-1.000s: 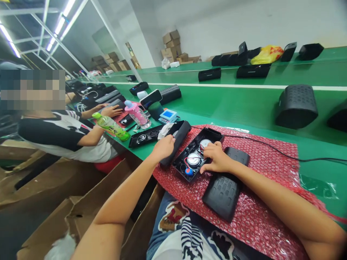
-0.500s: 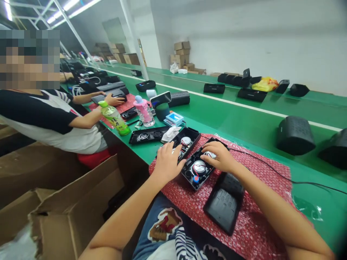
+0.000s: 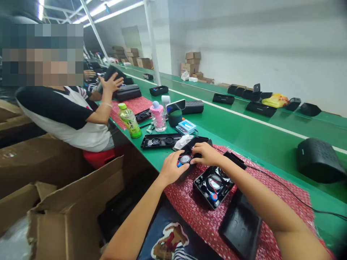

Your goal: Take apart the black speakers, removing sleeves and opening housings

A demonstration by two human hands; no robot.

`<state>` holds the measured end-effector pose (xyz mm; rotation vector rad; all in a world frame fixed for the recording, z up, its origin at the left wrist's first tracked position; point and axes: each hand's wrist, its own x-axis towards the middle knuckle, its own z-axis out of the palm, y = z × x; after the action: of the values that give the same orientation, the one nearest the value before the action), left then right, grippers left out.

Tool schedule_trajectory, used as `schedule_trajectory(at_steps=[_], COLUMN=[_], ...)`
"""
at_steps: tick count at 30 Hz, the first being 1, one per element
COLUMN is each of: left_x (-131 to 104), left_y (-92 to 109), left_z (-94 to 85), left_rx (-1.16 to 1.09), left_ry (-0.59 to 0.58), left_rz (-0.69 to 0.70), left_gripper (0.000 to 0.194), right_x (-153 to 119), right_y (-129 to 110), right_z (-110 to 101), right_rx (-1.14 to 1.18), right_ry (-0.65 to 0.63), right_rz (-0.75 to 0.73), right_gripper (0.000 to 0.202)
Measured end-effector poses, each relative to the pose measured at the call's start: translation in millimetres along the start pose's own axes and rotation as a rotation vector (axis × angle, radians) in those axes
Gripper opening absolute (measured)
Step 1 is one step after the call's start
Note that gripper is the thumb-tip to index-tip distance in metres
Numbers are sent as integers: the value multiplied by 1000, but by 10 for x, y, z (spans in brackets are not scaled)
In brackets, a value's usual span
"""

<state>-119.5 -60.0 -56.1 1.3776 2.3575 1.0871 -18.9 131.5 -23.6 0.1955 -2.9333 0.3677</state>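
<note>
While both hands, left hand [image 3: 173, 168] and right hand [image 3: 204, 154], pinch the open speaker shell [image 3: 189, 153] together, it looks light, rigid (exposed driver fragile): hold the rim.

You have two open speaker shells on the red bubble wrap: one [image 3: 189, 153] under your hands, one [image 3: 214, 182] just beside it. One black cover [image 3: 240, 227] lies nearest you. On the green bench stand two bottles, a green one [image 3: 130, 121] and a pink one [image 3: 158, 116].
</note>
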Motion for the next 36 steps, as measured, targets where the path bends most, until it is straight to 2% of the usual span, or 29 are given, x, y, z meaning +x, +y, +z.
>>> schedule_trajectory(at_steps=[9,19,25,36], left_x=[-35,-73,-98,-98], left_y=[33,116,118,140], left_z=[66,61,98,105], left_rx=[39,26,36,62], left_ry=[39,74,89,79], left_rz=[8,56,70,72], left_gripper=[46,34,36,35], right_x=[-85,-141,-108,-116], right_y=[29,69,63,69], right_z=[69,206,197,169], right_rx=[47,234,230,221], right_ry=[-86,33,-36,-51], right_rz=[14,59,104,101], right_gripper=[40,61,59,57])
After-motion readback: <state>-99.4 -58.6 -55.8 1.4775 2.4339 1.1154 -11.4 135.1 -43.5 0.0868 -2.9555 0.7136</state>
